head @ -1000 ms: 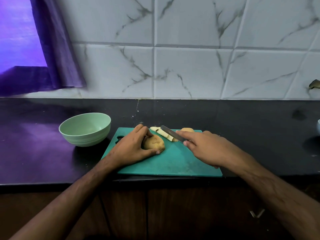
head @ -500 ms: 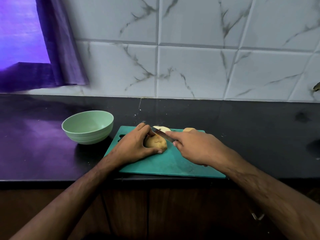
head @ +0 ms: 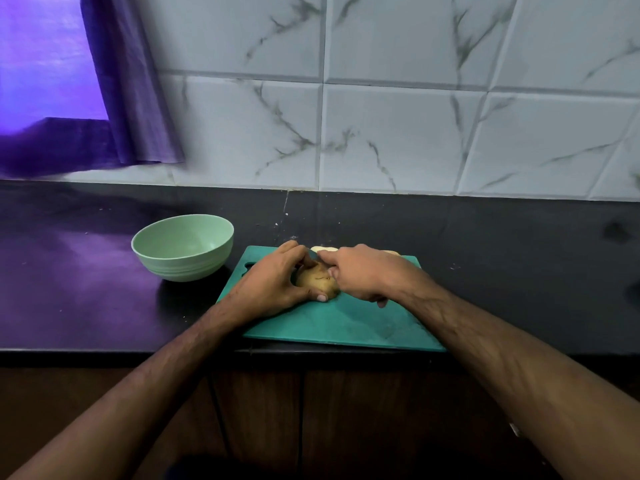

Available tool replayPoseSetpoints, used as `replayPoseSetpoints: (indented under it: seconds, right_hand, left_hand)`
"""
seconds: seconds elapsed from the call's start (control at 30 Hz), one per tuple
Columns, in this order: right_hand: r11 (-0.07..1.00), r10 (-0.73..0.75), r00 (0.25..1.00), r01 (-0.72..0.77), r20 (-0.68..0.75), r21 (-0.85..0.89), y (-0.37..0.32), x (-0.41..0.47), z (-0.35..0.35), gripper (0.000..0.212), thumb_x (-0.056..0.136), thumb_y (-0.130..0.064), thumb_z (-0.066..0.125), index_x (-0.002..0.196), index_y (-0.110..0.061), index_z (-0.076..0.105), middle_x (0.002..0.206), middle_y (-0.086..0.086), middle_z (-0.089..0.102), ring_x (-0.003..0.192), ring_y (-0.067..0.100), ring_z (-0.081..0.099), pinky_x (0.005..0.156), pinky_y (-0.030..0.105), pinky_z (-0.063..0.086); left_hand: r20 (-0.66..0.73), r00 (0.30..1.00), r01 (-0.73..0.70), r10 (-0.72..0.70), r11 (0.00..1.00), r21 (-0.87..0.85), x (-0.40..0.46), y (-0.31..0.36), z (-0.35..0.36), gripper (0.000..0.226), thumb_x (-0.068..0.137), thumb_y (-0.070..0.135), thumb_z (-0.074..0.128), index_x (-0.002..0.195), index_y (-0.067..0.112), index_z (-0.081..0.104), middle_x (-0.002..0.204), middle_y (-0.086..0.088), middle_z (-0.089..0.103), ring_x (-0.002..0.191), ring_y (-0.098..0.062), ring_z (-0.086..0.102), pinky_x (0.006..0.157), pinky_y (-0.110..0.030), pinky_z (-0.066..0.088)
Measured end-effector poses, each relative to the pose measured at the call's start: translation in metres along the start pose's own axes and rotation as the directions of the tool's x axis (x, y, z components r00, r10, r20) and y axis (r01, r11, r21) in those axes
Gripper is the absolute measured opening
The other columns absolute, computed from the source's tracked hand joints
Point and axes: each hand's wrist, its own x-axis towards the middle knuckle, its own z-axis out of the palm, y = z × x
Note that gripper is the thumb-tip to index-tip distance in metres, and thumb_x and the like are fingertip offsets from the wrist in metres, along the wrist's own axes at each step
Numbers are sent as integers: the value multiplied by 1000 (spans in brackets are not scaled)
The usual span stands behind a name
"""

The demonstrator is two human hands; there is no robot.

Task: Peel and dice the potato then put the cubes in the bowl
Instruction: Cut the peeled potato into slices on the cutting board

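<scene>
On the green cutting board [head: 332,323], which lies at the front edge of the dark surface [head: 502,258], we see the potato [head: 317,279] resting near the board's back-left part, skin still on over the side facing us. Our left hand [head: 273,282] holds it: the fingers [head: 294,252] curl over the far side and the thumb presses the near side, so the potato is pinned to the board. Our right hand [head: 363,271] sits just beside it on the right, touching the potato, its fingers curled closed with the index finger stretched toward the left hand. We see only a thin dark sliver of a knife [head: 311,253] between the two hands; the handle is hidden inside the right hand, so we take the grip as closed on it. At the board's back edge, behind the right hand, lies a pale cut piece [head: 323,249], and a second piece [head: 391,252] shows just beyond the right knuckles. To the left of the board, close to its back-left corner, stands the pale green bowl [head: 183,249], upright, nothing visible inside. Behind the surface rises a marbled tile wall [head: 398,133], with a purple curtain [head: 131,98] at the back-left corner.
</scene>
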Motion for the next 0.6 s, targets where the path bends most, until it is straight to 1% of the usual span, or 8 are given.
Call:
replayPoseSetpoints:
  seconds: [0.07, 0.13, 0.2, 0.3, 0.43, 0.47, 0.53, 0.6]
  right_hand:
    - [1000, 3, 1000, -3, 2, 31, 2, 1, 5, 51, 101, -11, 40, 146, -33, 41, 104, 12, 60, 51, 21, 58, 34, 23, 44]
    - [999, 3, 1000, -3, -8, 55, 6, -13, 12, 57, 104, -13, 38, 155, -37, 30, 108, 13, 57, 51, 21, 57, 39, 28, 49]
    - [997, 0, 1000, 1, -7, 75, 13, -41, 20, 54, 109, -26, 32, 158, -43, 19, 102, 8, 52, 47, 16, 54, 47, 31, 52]
    - [995, 25, 1000, -26, 17, 98, 24, -90, 33, 53, 110, -40, 26, 156, -54, 3, 93, 1, 52, 48, 14, 59, 46, 30, 55]
    - [999, 13, 996, -16, -83, -36, 26, -107, 43, 55, 111, -40, 25, 159, -49, 0, 81, -6, 45, 67, 8, 46, 57, 27, 39]
    - [998, 1, 995, -7, -96, -57, 26, -105, 42, 55, 111, -40, 25, 159, -48, 0, 80, -7, 44, 68, 8, 45, 60, 28, 39]
    - [994, -17, 994, 5, -108, -112, 28, -101, 36, 53, 111, -40, 25, 159, -49, 3, 78, -9, 41, 69, 8, 44, 66, 31, 44]
    - [990, 8, 993, -24, -115, -138, 31, -99, 28, 52, 111, -40, 23, 159, -50, 6, 77, -11, 38, 68, 6, 42, 70, 32, 45]
  left_hand:
    - [-7, 1000, 9, -9, 1000, -3, 1, -1, 0, 54, 61, 66, 82, 93, 35, 51, 94, 18, 49, 88, -2, 50, 70, -26, 41]
    - [-11, 1000, 27, -27, 1000, -7, 1, 0, 1, 56, 58, 70, 80, 91, 35, 52, 95, 18, 51, 91, -3, 51, 73, -26, 43]
    - [-17, 999, 46, -46, 999, -1, 1, 1, 2, 58, 58, 70, 79, 93, 30, 56, 97, 16, 53, 93, -5, 54, 78, -31, 48]
    - [-5, 998, 57, -57, 998, 0, 1, 3, 2, 55, 62, 62, 85, 98, 28, 59, 100, 17, 54, 96, -5, 56, 84, -33, 51]
    - [22, 998, 63, -64, 998, 13, -1, 5, -3, 54, 65, 60, 85, 101, 29, 60, 102, 19, 52, 96, 2, 53, 78, -22, 44]
    - [24, 998, 60, -60, 998, 19, -2, 7, -4, 53, 66, 60, 84, 101, 30, 59, 103, 19, 51, 96, 2, 53, 77, -20, 42]
    - [25, 998, 57, -57, 998, 25, -4, 7, -4, 56, 66, 65, 80, 103, 30, 58, 104, 20, 51, 97, 1, 53, 78, -22, 43]
    - [28, 998, 62, -63, 997, 37, -5, 8, -4, 63, 65, 74, 74, 106, 29, 59, 106, 20, 50, 99, 0, 54, 81, -29, 49]
